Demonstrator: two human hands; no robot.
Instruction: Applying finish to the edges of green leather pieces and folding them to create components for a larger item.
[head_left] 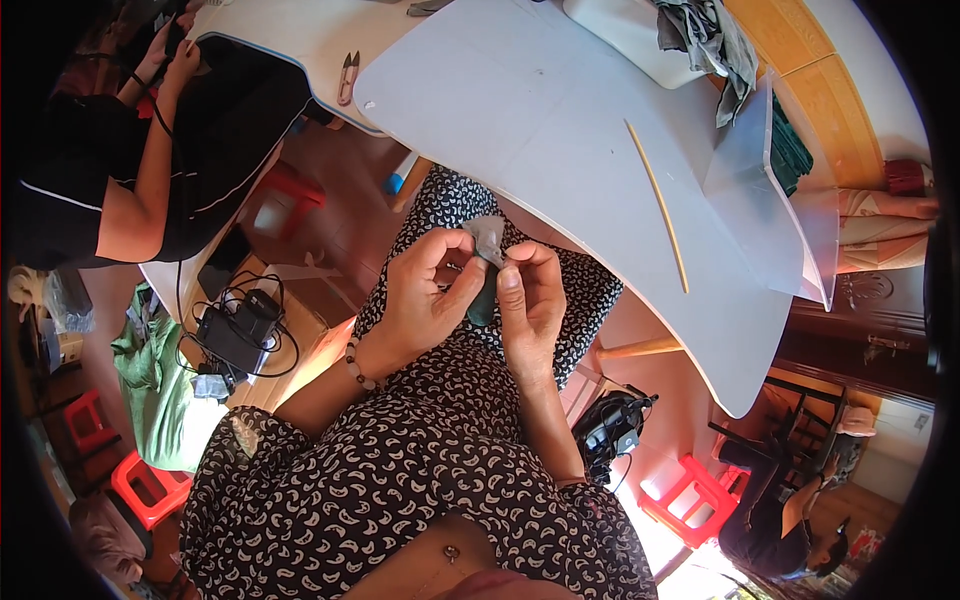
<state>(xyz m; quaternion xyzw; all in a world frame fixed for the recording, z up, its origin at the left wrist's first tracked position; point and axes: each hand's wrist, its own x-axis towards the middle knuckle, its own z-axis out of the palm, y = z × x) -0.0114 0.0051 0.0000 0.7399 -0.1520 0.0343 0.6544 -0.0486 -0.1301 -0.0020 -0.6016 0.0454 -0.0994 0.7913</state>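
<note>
Above my lap, both hands pinch one small piece of cloth point(486, 236), pale grey and thin at the top, with a dark green part point(482, 308) hanging below between the hands. My left hand point(422, 292), with a beaded bracelet at its wrist, grips it between thumb and fingertips. On the other side, my right hand point(533, 318) pinches its edge with thumb and index finger, close to the left fingertips. The fingers partly cover the cloth, so its full shape is hidden. Both hands are just short of the table's near edge.
On the pale table point(500, 110) lies a thin wooden stick point(657, 205). Thread snips point(348, 78) rest farther left. A white bin point(630, 40) with grey cloth and a clear bin point(800, 240) with green pieces stand right. Another person's hands point(178, 62) work at far left.
</note>
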